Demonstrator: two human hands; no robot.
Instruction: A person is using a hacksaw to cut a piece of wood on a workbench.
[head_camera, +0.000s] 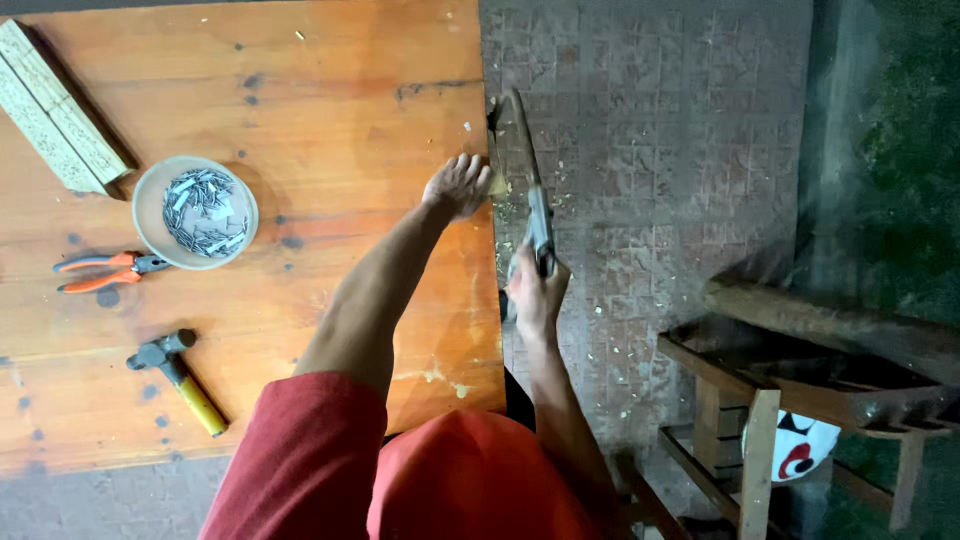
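From the head camera, the person is leaning over the right edge of an orange wooden table. The left hand is lying palm down at that edge, its fingers pressed together and curling over a small pale piece of wood that is sticking out just past the table. The right hand is reaching out beyond the edge, over the tiled floor, with its fingers wrapping tightly around the handle of a saw. The saw's long, thin blade is running away from the person, alongside the table edge and right beside the left hand's fingertips; the picture is too blurred to tell whether the blade is touching the wood. Pale chips are lying scattered on the floor under the blade.

Further left on the table, well apart from both hands, a round bowl of nails is sitting. Orange-handled pliers are lying just beside it, and a hammer with a yellow handle is lying nearer the person. A carved pale block is resting at the far left corner. A wooden frame is standing on the floor to the right.
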